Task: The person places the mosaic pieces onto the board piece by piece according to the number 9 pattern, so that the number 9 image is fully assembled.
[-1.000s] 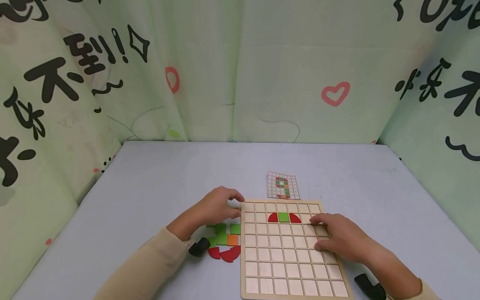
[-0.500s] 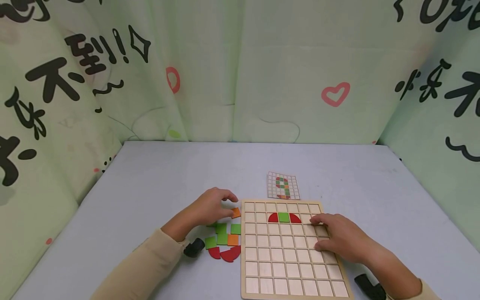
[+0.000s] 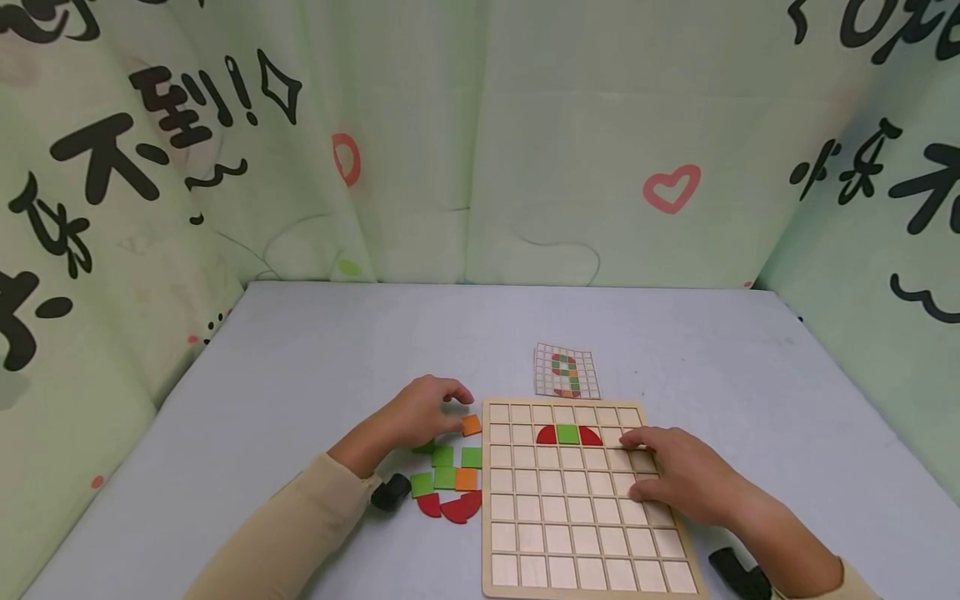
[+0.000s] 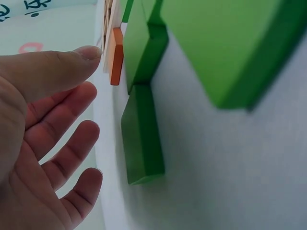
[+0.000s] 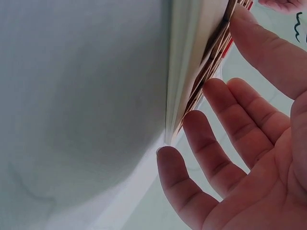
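Note:
My left hand (image 3: 420, 412) hovers left of the wooden grid board (image 3: 581, 533), its fingers loosely bent and apart. Just beside its thumb lies an orange square tile (image 3: 471, 425); in the left wrist view the thumb and fingers (image 4: 67, 117) hold nothing. My right hand (image 3: 686, 467) rests on the board's right side with relaxed, spread fingers. In an upper row of the grid sit a red quarter-round tile (image 3: 547, 436), a green square tile (image 3: 567, 435) and another red quarter-round tile (image 3: 590, 437).
Left of the board lie several green square tiles (image 3: 443, 457), another orange tile (image 3: 466, 479) and red rounded tiles (image 3: 461, 508). A printed pattern card (image 3: 566, 371) lies behind the board. Curtains (image 3: 562, 142) surround the white table (image 3: 337, 333).
My left hand has drawn back leftward from the board's upper left edge, bringing the orange tile beside the thumb into view. The right hand stays in place on the board.

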Demonstrator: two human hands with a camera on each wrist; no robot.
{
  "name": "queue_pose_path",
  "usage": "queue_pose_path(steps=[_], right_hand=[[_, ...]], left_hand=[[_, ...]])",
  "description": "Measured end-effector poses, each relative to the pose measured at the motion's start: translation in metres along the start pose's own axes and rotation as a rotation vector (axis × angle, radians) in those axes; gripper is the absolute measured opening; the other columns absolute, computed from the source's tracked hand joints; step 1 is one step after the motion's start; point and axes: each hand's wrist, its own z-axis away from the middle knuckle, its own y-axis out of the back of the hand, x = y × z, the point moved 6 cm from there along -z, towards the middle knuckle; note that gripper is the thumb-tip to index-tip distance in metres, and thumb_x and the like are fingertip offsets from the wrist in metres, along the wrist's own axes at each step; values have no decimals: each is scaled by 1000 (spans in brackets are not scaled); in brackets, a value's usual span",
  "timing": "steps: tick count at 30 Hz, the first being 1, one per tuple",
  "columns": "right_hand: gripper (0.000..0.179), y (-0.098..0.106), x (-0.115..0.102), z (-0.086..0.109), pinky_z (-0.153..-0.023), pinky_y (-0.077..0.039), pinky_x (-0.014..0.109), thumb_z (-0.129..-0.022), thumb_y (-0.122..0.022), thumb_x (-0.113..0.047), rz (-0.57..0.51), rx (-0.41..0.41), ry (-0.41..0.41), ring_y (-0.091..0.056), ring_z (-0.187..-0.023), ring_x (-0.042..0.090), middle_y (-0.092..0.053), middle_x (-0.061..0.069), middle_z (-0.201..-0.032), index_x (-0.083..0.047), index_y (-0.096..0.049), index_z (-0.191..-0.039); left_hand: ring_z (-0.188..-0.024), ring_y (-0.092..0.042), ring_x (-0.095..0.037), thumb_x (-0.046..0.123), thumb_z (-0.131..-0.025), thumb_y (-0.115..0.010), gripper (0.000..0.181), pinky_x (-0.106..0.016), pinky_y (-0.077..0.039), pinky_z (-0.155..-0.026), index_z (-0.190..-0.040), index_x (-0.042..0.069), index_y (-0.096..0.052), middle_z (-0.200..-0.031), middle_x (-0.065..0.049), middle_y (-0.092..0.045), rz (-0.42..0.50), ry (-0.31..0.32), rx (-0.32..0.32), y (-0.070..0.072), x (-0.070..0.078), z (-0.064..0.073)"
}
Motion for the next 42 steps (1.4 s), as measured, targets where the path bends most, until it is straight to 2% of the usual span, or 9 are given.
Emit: queue_pose_path(steps=[9,22,33,42], right_hand=[[59,0,0,-1,-96,-43,56,-78,-85,-28,-2,-1,-1,-55,-117,39,-64,10,-124,-5,-62,-127],[58,0,-1,0,-94,-44,56,-79,-85,-29,-4,-2,-10,-55,-115,38,-63,10,-123,-5,-62,-126],[57,0,0,0,-94,-44,55,-79,-85,-28,-5,1,-6,-55,-115,38,-63,10,-123,-6,-62,-126],[57,0,0,0,-93,-44,55,-78,-85,-28,-2,4,3,-56,-114,38,-64,9,-122,-5,-63,-126]], left_hand=[[-104,-54,-22,13,-87,-77,29,-39,-48,-93,-115,11,-69,-113,-1,-64,-23,-29,-9,-6,0,-6],[-92,-53,-19,12,-87,-78,18,-33,-48,-81,-102,13,-68,-96,3,-62,-36,-35,-18,-8,2,-5],[-93,-53,-20,12,-89,-76,16,-32,-49,-80,-103,14,-69,-95,3,-62,-39,-48,-28,-10,1,-6],[-96,-53,-21,9,-90,-73,15,-34,-49,-84,-104,13,-69,-98,2,-63,-39,-43,-38,-11,2,-5]])
